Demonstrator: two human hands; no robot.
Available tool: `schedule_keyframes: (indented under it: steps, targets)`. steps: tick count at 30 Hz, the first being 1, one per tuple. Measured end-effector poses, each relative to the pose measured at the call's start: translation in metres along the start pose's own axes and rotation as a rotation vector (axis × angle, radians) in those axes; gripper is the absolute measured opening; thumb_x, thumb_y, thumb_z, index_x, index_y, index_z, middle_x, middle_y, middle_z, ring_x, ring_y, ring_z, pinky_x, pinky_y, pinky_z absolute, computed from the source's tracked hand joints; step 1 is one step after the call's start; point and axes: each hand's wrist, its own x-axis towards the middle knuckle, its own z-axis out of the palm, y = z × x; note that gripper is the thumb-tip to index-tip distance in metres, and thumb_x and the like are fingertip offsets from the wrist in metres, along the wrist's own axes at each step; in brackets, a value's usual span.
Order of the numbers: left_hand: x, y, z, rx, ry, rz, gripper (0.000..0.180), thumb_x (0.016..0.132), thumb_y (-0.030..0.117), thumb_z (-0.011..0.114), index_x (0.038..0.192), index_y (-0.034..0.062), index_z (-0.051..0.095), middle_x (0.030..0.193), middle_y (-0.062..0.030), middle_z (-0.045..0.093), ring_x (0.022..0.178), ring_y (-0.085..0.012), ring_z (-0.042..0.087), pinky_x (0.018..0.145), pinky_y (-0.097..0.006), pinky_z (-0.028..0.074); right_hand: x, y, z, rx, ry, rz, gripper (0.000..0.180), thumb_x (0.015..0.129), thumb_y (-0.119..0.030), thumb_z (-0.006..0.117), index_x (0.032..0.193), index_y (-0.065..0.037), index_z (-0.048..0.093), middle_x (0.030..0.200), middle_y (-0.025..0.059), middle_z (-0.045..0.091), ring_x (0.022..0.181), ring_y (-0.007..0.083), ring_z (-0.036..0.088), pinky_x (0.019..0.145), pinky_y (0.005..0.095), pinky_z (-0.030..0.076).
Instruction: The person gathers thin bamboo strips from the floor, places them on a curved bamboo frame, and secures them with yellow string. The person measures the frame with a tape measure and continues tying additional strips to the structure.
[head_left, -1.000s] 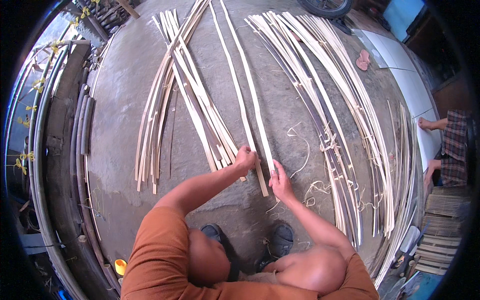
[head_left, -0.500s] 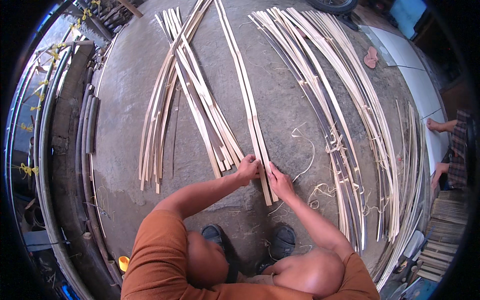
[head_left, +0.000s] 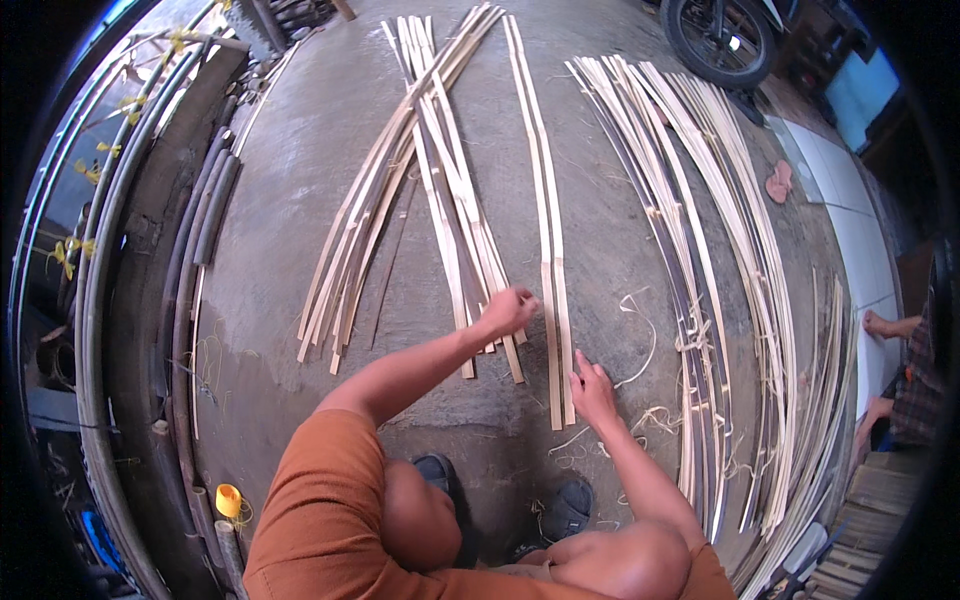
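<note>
two hands on split bamboo strips (head_left: 548, 250) on floor: left hand (head_left: 508, 310) closed gripping strip ends, right hand (head_left: 592, 390) open, flat, steadying pair.

The left hand (head_left: 508, 310) has slid off the pair of bamboo strips (head_left: 548, 250) onto the neighbouring bundle (head_left: 455, 210). The right hand (head_left: 592, 388) now rests alone at the pair's near end.

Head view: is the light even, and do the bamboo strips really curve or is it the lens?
Head view: soft, even daylight on the concrete floor, no hard shadows or glare; the bamboo strips bow more toward the rim, so much of the curve is fisheye distortion; black corners frame the picture; left hand and right hand look sharp, not blurred.
</note>
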Motion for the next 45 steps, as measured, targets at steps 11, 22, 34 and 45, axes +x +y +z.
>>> schedule_keyframes:
  steps: [11, 22, 34, 45]
  targets:
    - [0.002, -0.165, -0.224, 0.575, 0.575, -0.304, 0.036, 0.09, 0.026, 0.065, 0.115, 0.0007, 0.063, 0.115, -0.024, 0.064, 0.11, -0.0418, 0.062, 0.095, -0.05, 0.051, 0.006, 0.007, 0.003, 0.117, 0.014, 0.061, 0.051, 0.092, -0.018, 0.064, 0.14, -0.007, 0.052, 0.087, 0.0137, 0.062, 0.081, 0.0305, 0.061, 0.079, 0.0439, 0.05]
    - [-0.034, -0.26, -0.242, 0.523, 0.458, -0.467, 0.036, 0.092, 0.024, 0.054, 0.116, -0.003, 0.058, 0.116, -0.0281, 0.065, 0.109, -0.0464, 0.063, 0.093, -0.053, 0.051, 0.004, -0.027, -0.003, -0.043, -0.024, 0.133, 0.057, 0.09, -0.031, 0.068, 0.139, -0.008, 0.049, 0.108, 0.0172, 0.061, 0.091, 0.0344, 0.063, 0.081, 0.0475, 0.051]
    - [-0.039, -0.221, -0.251, 0.483, 0.407, -0.345, 0.035, 0.091, 0.024, 0.057, 0.115, -0.0006, 0.064, 0.11, -0.0277, 0.069, 0.108, -0.0431, 0.065, 0.096, -0.049, 0.05, -0.005, -0.009, 0.012, 0.058, 0.011, 0.107, 0.046, 0.086, -0.03, 0.07, 0.126, -0.012, 0.057, 0.101, 0.0115, 0.062, 0.093, 0.033, 0.064, 0.079, 0.0459, 0.052]
    - [-0.039, -0.211, -0.247, 0.504, 0.384, -0.363, 0.035, 0.087, 0.016, 0.056, 0.115, -0.0024, 0.064, 0.109, -0.0305, 0.068, 0.106, -0.044, 0.066, 0.093, -0.047, 0.052, -0.005, -0.007, 0.008, 0.126, -0.009, 0.073, 0.044, 0.086, -0.029, 0.072, 0.125, -0.016, 0.06, 0.096, 0.0102, 0.06, 0.087, 0.0301, 0.063, 0.075, 0.0435, 0.051]
